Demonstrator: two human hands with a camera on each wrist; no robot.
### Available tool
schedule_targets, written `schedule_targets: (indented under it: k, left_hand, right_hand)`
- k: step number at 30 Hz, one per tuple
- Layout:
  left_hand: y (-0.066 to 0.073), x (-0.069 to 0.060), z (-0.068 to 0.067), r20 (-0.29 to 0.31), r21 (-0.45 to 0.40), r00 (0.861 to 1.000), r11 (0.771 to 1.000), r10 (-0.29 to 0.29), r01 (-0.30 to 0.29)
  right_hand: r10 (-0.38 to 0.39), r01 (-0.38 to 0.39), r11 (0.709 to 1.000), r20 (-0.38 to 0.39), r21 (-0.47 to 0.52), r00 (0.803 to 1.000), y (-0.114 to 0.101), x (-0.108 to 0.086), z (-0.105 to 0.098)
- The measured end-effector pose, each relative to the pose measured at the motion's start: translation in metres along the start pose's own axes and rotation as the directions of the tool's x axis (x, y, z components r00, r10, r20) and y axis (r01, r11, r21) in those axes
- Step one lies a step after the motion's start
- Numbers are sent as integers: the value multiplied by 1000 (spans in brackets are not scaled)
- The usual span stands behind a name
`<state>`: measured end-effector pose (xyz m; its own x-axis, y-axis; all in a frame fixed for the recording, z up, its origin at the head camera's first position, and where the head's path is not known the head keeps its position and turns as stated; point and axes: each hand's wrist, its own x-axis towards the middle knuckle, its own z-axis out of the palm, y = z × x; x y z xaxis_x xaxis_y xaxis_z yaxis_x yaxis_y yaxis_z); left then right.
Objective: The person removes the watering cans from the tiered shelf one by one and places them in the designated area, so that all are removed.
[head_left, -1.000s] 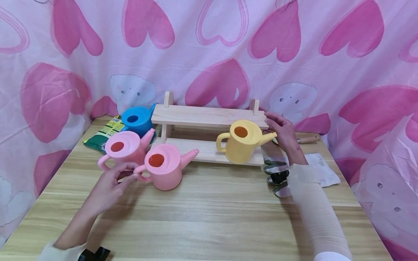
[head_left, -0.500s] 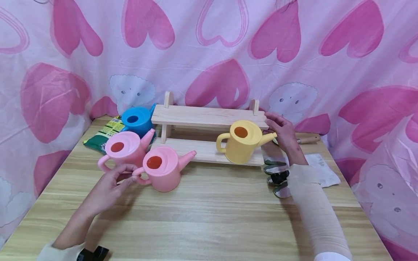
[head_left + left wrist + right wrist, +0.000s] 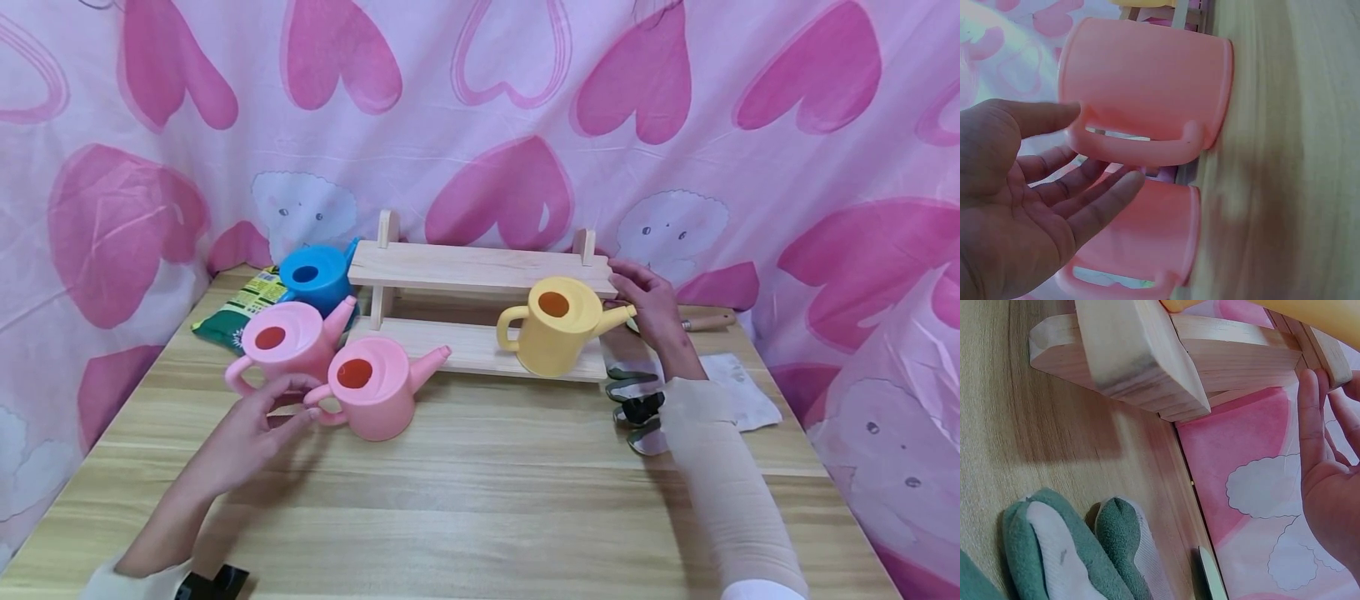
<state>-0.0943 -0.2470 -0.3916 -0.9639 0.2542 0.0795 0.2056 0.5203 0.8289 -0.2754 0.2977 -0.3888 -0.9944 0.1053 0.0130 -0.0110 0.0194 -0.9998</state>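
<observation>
At the handle of the front pink watering can (image 3: 382, 400), my left hand (image 3: 251, 433) pinches with thumb and index finger, while the other fingers spread behind it in the left wrist view. A second pink watering can (image 3: 288, 333) stands just behind and left, close to that hand. My right hand (image 3: 648, 300) holds the right end of the upper board of a two-tier wooden shelf (image 3: 480, 265), thumb and fingers at its edge. A yellow watering can (image 3: 562, 333) stands upright on the lower board's right part, its spout towards my right wrist.
Left of the shelf stand a blue watering can (image 3: 315, 279) and a green-yellow bag (image 3: 243, 312). Green-and-white gloves (image 3: 1066, 550) lie below my right forearm. A wooden-handled tool (image 3: 708, 322) and white cloth (image 3: 738, 392) lie at the right. A pink heart-print curtain (image 3: 495, 108) hangs behind.
Over the first half second the front pink watering can shifted slightly left and towards me, in my left hand. Since then it has stayed still. My right hand keeps its place on the shelf.
</observation>
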Motion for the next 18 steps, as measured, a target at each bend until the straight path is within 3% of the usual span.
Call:
schedule_targets:
  k: [10, 18]
  left_hand:
    - [27, -1, 7, -133, 122, 990, 992, 46, -30]
    - [61, 6, 16, -197, 156, 966, 978, 168, -138]
  right_hand:
    - [1, -1, 1000, 2, -11, 1000, 0, 0, 0]
    - [-3, 3, 1000, -7, -10, 1000, 0, -1, 1]
